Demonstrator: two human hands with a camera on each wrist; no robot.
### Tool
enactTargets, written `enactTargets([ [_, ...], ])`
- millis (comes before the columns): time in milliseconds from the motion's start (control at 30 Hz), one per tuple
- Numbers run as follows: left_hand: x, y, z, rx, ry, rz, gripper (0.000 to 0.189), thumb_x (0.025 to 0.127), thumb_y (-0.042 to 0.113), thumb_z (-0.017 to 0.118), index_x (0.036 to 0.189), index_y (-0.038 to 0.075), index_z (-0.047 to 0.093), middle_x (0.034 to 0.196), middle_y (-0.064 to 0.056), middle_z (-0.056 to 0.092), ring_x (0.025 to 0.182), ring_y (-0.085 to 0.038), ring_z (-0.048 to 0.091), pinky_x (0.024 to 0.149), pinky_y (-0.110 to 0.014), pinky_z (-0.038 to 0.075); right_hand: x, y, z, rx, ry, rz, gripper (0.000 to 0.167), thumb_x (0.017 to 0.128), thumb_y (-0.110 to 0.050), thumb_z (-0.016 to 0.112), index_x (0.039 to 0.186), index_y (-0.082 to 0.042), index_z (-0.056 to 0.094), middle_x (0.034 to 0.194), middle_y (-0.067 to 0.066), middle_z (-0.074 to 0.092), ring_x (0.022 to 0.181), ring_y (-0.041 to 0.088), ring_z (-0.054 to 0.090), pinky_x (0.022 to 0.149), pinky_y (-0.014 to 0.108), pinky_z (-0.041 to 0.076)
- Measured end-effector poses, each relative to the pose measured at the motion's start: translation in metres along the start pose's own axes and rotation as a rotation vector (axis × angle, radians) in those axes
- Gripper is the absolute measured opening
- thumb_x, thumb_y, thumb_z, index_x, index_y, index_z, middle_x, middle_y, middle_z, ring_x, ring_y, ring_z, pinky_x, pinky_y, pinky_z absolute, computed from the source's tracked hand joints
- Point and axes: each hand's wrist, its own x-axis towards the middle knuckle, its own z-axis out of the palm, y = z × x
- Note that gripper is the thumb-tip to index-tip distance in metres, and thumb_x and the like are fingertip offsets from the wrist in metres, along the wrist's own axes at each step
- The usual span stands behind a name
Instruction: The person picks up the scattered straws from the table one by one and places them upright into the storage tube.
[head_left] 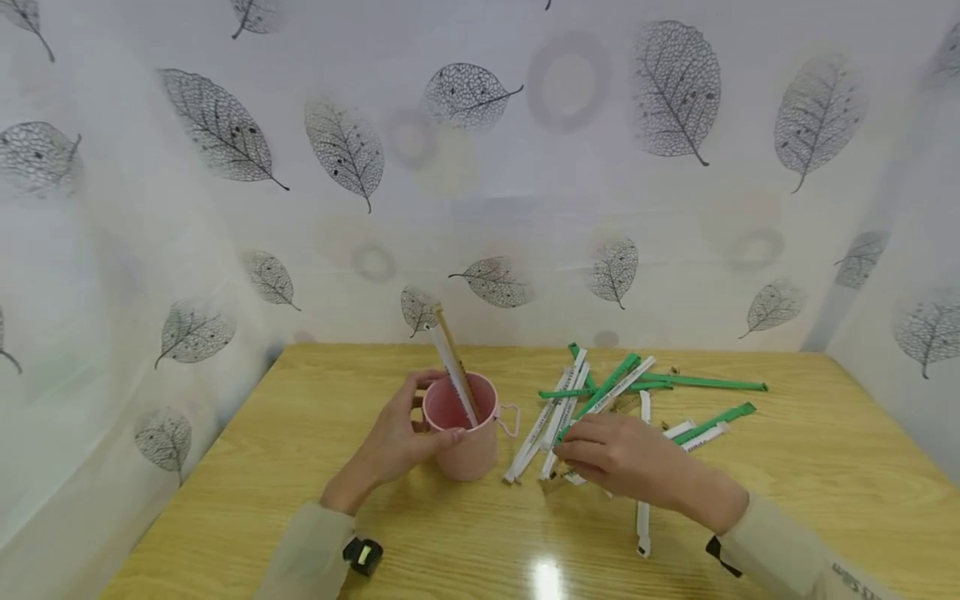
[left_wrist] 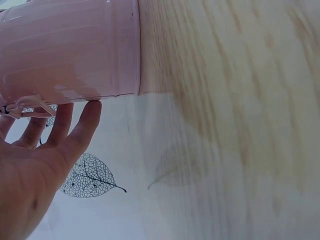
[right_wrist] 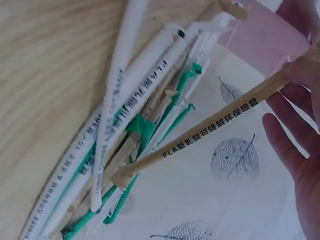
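A pink mug (head_left: 468, 458) stands on the table, with a white-wrapped straw (head_left: 448, 358) and a brown-wrapped straw (head_left: 454, 348) leaning in it. My left hand (head_left: 393, 442) holds the mug from its left side, thumb at the near rim; the left wrist view shows fingers against the mug's wall. Over the near part of a loose heap of wrapped straws (head_left: 562, 408), my right hand (head_left: 626, 458) pinches one end of a brown paper-wrapped straw (right_wrist: 212, 127) with printed black lettering. The head view mostly hides that straw behind the hand.
White, green and brown wrapped straws lie crossed to the right of the mug. One white straw (head_left: 643, 525) points toward the near edge, and a green one (head_left: 716, 425) lies farther right. Leaf-printed cloth (head_left: 525, 183) hangs behind the wooden table (head_left: 360, 542).
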Motion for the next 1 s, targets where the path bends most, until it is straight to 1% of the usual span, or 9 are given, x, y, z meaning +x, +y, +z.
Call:
enactTargets([
  [67, 0.001, 0.000, 0.000, 0.000, -0.002, -0.001, 0.073, 0.085, 0.029, 0.083, 0.147, 0.021, 0.043, 0.135, -0.015, 0.054, 0.113, -0.030, 0.063, 0.086, -0.028, 0.059, 0.002, 0.006, -0.006, -0.036, 0.035, 0.004, 0.021, 0.106, -0.019, 0.057, 0.105, -0.010, 0.076, 0.094, -0.003, 0.075, 0.083, 0.009, 0.071, 0.072, 0.022, 0.058],
  [133, 0.001, 0.001, 0.001, 0.000, -0.004, -0.004, 0.073, 0.085, 0.029, 0.083, 0.146, 0.021, 0.043, 0.135, -0.015, 0.054, 0.113, -0.031, 0.063, 0.086, -0.029, 0.059, 0.004, 0.011, -0.012, -0.069, 0.063, 0.019, 0.040, 0.112, -0.025, 0.038, 0.112, -0.008, 0.074, 0.095, -0.003, 0.076, 0.082, 0.009, 0.072, 0.069, 0.023, 0.058],
  [167, 0.001, 0.001, 0.001, 0.000, -0.004, -0.006, 0.073, 0.085, 0.029, 0.083, 0.146, 0.021, 0.043, 0.134, -0.015, 0.054, 0.112, -0.030, 0.063, 0.086, -0.029, 0.059, 0.005, 0.014, -0.015, -0.087, 0.069, 0.034, 0.039, 0.112, -0.025, 0.038, 0.115, -0.007, 0.073, 0.095, -0.002, 0.076, 0.081, 0.009, 0.072, 0.068, 0.023, 0.058],
  [300, 0.002, 0.002, 0.001, 0.007, -0.005, -0.008, 0.073, 0.085, 0.030, 0.082, 0.146, 0.022, 0.043, 0.135, -0.013, 0.055, 0.111, -0.029, 0.064, 0.086, -0.029, 0.058, 0.010, 0.028, -0.029, -0.142, 0.093, 0.072, 0.039, 0.112, -0.024, 0.038, 0.127, -0.002, 0.067, 0.094, 0.001, 0.077, 0.069, 0.009, 0.068, 0.056, 0.021, 0.052],
  [433, 0.002, 0.002, 0.001, 0.005, -0.002, -0.008, 0.073, 0.085, 0.030, 0.082, 0.146, 0.023, 0.043, 0.134, -0.013, 0.055, 0.111, -0.029, 0.064, 0.086, -0.029, 0.059, 0.015, 0.042, -0.036, -0.159, 0.155, 0.081, 0.034, 0.110, -0.023, 0.044, 0.121, -0.002, 0.068, 0.094, 0.004, 0.074, 0.064, 0.010, 0.063, 0.052, 0.021, 0.049],
  [633, 0.002, 0.000, 0.001, -0.005, -0.004, -0.011, 0.072, 0.085, 0.029, 0.083, 0.146, 0.023, 0.044, 0.135, -0.013, 0.054, 0.112, -0.030, 0.063, 0.086, -0.029, 0.059, 0.025, 0.054, -0.041, -0.037, 0.278, 0.157, 0.029, 0.106, -0.022, 0.054, 0.116, -0.001, 0.072, 0.102, 0.008, 0.076, 0.081, 0.015, 0.074, 0.066, 0.025, 0.059],
  [833, 0.001, 0.000, 0.002, -0.007, -0.007, -0.012, 0.072, 0.085, 0.029, 0.083, 0.146, 0.023, 0.043, 0.135, -0.014, 0.054, 0.113, -0.029, 0.062, 0.086, -0.028, 0.059, 0.042, 0.058, -0.046, 0.097, 0.420, 0.272, 0.032, 0.103, -0.024, 0.059, 0.118, 0.002, 0.070, 0.100, 0.014, 0.077, 0.076, 0.023, 0.075, 0.071, 0.021, 0.060],
  [933, 0.001, 0.000, 0.001, -0.008, -0.003, -0.011, 0.072, 0.085, 0.029, 0.083, 0.146, 0.023, 0.044, 0.135, -0.014, 0.054, 0.112, -0.029, 0.063, 0.086, -0.028, 0.059, 0.054, 0.060, -0.050, 0.139, 0.469, 0.310, 0.027, 0.095, -0.011, 0.069, 0.118, 0.002, 0.070, 0.097, 0.014, 0.077, 0.076, 0.026, 0.075, 0.070, 0.019, 0.060],
  [1000, 0.000, 0.000, 0.001, -0.009, -0.001, -0.011, 0.072, 0.085, 0.029, 0.083, 0.146, 0.023, 0.044, 0.134, -0.014, 0.054, 0.112, -0.030, 0.063, 0.085, -0.028, 0.059, 0.063, 0.061, -0.052, 0.146, 0.495, 0.323, 0.031, 0.086, 0.002, 0.072, 0.117, 0.002, 0.071, 0.095, 0.014, 0.077, 0.075, 0.026, 0.075, 0.070, 0.016, 0.059],
])
